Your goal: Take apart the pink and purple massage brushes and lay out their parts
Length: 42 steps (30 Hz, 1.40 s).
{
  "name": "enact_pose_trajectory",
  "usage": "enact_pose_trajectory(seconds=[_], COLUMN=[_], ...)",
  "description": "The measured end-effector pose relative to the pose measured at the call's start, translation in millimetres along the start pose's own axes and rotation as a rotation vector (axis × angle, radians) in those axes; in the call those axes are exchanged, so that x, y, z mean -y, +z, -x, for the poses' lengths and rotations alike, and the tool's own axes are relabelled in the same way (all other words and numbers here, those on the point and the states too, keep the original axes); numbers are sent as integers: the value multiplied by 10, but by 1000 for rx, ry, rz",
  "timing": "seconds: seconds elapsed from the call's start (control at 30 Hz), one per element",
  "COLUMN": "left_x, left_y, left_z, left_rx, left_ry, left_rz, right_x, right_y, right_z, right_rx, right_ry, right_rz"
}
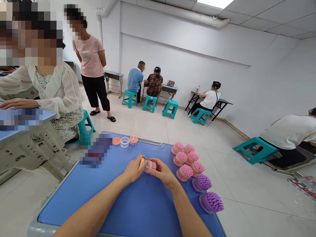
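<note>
1. Surface and room: one blue-topped school desk (81, 194) with a grey rim, standing on a pale tiled floor (148, 126) in a white-walled room (185, 59).
2. Room count, left to right: five other people seated and one person in a pink T-shirt (90, 56) standing; six teal plastic stools (149, 103).
3. Desk count, left to right: one pixelated object (96, 150), too blurred to name; one round coral plastic cap (116, 141); one clear plastic ring (124, 142); one pink-bristled brush head (133, 140) on a coral base, these three at 11 to 12 o'clock from the hands; six pink-bristled round brushes (184, 172) and two purple-bristled round brushes (211, 202), at 1 to 3 o'clock.
4. Hands: left hand (134, 168) and right hand (163, 172) close together, fingers curled, pinching between them one small pink brush (150, 166), held just above the desk's middle.
</note>
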<state>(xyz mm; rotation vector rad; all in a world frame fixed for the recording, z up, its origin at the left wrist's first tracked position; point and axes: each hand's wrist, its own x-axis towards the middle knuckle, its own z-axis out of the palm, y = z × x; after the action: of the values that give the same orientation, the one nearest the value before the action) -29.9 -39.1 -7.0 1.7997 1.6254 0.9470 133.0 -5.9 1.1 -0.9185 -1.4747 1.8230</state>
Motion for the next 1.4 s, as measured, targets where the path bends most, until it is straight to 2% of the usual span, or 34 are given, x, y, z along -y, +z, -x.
enact_pose_trajectory(seconds=[0.1, 0.27, 0.4, 0.5, 0.6, 0.8, 1.0, 1.23, 1.4], left_x=[-6, -9, -12, -23, -39, -35, 20, -12, -73], left_y=[-1, 8, 14, 2, -22, -39, -32, -114, -315], left_z=[3, 2, 5, 4, -4, -26, -60, -89, -82], left_rx=[5, 21, 23, 16, -8, -73, -141, -222, -367], left_ry=[3, 3, -2, -17, -40, -94, -160, -259, -236], left_rz=[1, -4, 6, 33, 80, 217, 417, 742, 962], right_x=[13, -17, -48, -68, -82, -81, -20, -11, -111], right_y=[5, 15, 5, 22, 49, 28, -24, 5, 78], right_z=[15, -3, -4, 11, 19, -3, -17, -26, -148], right_rx=[38, 1, -12, -93, -148, -237, -384, -422, -405], right_ry=[-54, -4, -155, -271, -387, -423, -320, -276, -303], right_rz=[31, 103, 327, 536, 637, 658, 628, 483, 404])
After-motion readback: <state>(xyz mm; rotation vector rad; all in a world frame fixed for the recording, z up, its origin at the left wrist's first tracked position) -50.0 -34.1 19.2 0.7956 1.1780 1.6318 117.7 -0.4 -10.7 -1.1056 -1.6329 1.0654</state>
